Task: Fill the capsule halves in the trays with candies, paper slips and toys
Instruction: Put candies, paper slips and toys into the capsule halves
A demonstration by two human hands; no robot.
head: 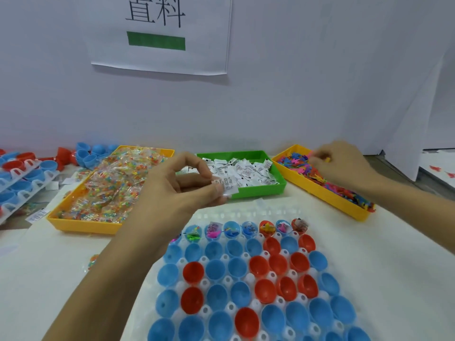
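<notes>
Above the near tray of capsule halves [248, 286], our left hand [182, 183] pinches paper slips [227, 184]; our right hand [342, 163] pinches toys [317, 177] in the far-right yellow bin [320, 193].

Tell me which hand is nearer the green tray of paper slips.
Left. The left hand pinches slips at the green tray's near-left corner; the right hand is off to its right, over the toy tray.
</notes>
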